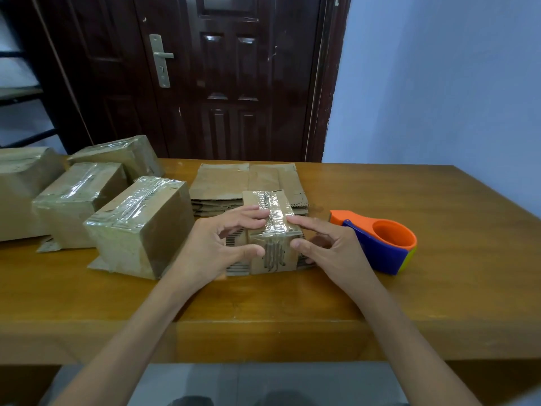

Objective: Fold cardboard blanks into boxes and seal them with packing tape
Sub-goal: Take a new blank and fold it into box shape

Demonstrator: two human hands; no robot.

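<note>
A small cardboard box [270, 253] stands on the wooden table [263, 303] in front of me, with a strip of clear tape [275, 218] running over its top and down its near face. My left hand [222, 244] grips the box's left side, fingers on the top edge and thumb on the front. My right hand [325, 244] holds the right side, index finger lying on the tape, thumb on the front. Behind the box lies a stack of flat cardboard blanks [248, 186]. An orange and blue tape dispenser [383, 241] rests on the table to the right of my right hand.
Several taped boxes stand at the left: the nearest [140, 230] right beside my left hand, another [76, 203] behind it, two more [123, 156] [20, 186] farther back. A dark door [234, 77] and a blue wall [439, 83] rise behind the table.
</note>
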